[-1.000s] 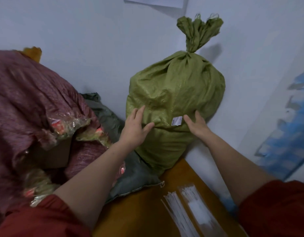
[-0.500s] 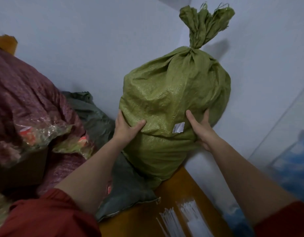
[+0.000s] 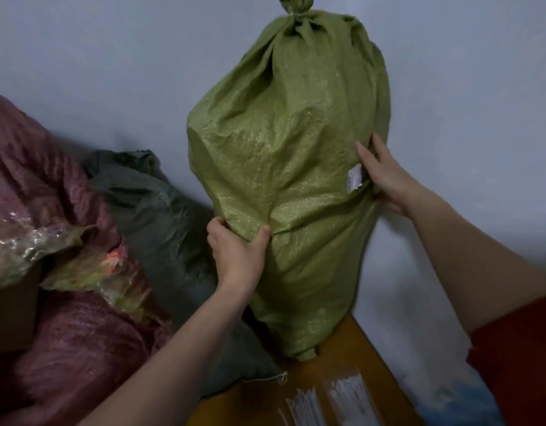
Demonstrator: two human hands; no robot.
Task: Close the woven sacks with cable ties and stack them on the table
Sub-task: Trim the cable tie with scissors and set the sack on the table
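- Green woven sack (image 3: 284,167), neck already cinched at the top, stands upright against the wall. Its bottom corner is down at the counter (image 3: 351,364), though I cannot tell whether it bears weight there.
- My left hand (image 3: 238,253) pinches a fold of weave low on its left flank, thumb in front.
- My right hand (image 3: 385,176) lies flat on its right flank beside the white label (image 3: 354,178), fingers straight, gripping nothing.
- Closing looks done; I judge this the stacking step.
- Next it probably needs tipping onto the grey-green sack (image 3: 161,216) lying left of it, clear of the cable ties (image 3: 327,401) before its base.
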